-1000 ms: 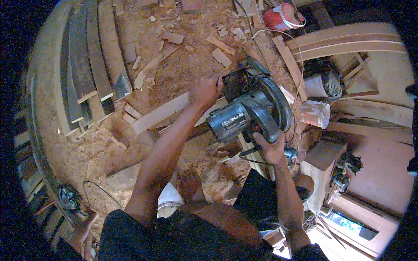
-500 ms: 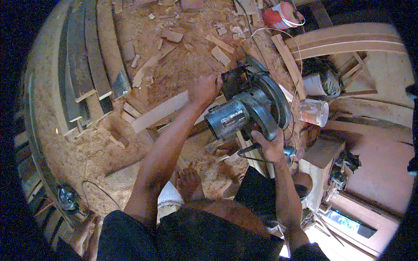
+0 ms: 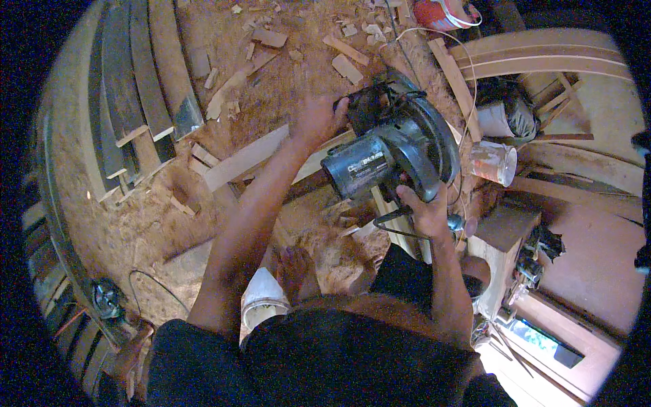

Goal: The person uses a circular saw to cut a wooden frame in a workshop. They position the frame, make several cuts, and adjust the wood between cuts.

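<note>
Both my hands hold a dark circular saw [image 3: 361,166] out in front of me, its barrel-shaped motor towards my left and its round blade guard on the right. My right hand [image 3: 428,214] is wrapped round the rear handle, thumb on its near side. My left hand [image 3: 323,121], slightly blurred, is closed at the saw's far left edge, beside its dark base plate [image 3: 366,112]. Below the saw and my left forearm lies a pale board [image 3: 251,159]. The saw hides its right-hand part, and the blade cannot be made out.
Sawdust and wood offcuts [image 3: 347,68] cover the ground. Long planks [image 3: 146,81] lie at left, near another power tool [image 3: 105,298]. Along the right are a red bucket [image 3: 441,13], a paint-stained white bucket [image 3: 495,163] and cables. A white bucket [image 3: 266,308] stands by my foot.
The view has shifted slightly, with the ground appearing higher. My left hand and the saw have moved a little farther away. More of the white bucket by my foot shows; both grips stay the same.
</note>
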Motion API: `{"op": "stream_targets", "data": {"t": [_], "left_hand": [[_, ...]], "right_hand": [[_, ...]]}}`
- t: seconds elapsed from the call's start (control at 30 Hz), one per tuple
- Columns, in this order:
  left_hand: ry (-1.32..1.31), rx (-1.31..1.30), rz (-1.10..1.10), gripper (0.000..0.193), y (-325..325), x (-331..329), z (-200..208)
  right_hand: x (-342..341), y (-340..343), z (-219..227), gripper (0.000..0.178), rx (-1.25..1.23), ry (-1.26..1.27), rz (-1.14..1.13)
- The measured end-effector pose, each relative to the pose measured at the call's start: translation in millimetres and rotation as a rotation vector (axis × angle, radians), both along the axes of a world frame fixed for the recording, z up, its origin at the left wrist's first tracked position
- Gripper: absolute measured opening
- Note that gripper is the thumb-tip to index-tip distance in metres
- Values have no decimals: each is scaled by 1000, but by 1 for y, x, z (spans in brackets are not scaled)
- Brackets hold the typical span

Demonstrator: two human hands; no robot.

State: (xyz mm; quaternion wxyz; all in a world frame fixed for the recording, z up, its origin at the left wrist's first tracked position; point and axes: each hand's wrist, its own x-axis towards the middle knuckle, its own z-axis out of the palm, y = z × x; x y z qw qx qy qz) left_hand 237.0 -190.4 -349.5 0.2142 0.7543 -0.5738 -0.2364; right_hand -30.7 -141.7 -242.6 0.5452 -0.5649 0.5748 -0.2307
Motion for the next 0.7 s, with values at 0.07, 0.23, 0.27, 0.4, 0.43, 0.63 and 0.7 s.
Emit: {"op": "stream_targets", "data": {"t": [0.07,0.23,0.27,0.4,0.43,0.63,0.7], "left_hand": [[2,-45,-33,45,0,3,1],[-16,67,-100,42,2,13,7],[17,-1,-108,42,2,17,7],[118,3,-219,40,0,31,10],[140,75,-270,39,-1,33,11],[102,141,-273,37,-1,35,12],[194,23,-221,44,1,34,11]], "right_hand": [[-1,-2,1,31,5,29,44],[1,-4,6,30,72,63,28],[3,-4,6,30,84,85,17],[6,-2,6,37,10,72,66],[7,0,4,38,-7,64,44],[4,-3,5,41,5,96,4],[7,-3,6,42,-168,70,104]]}}
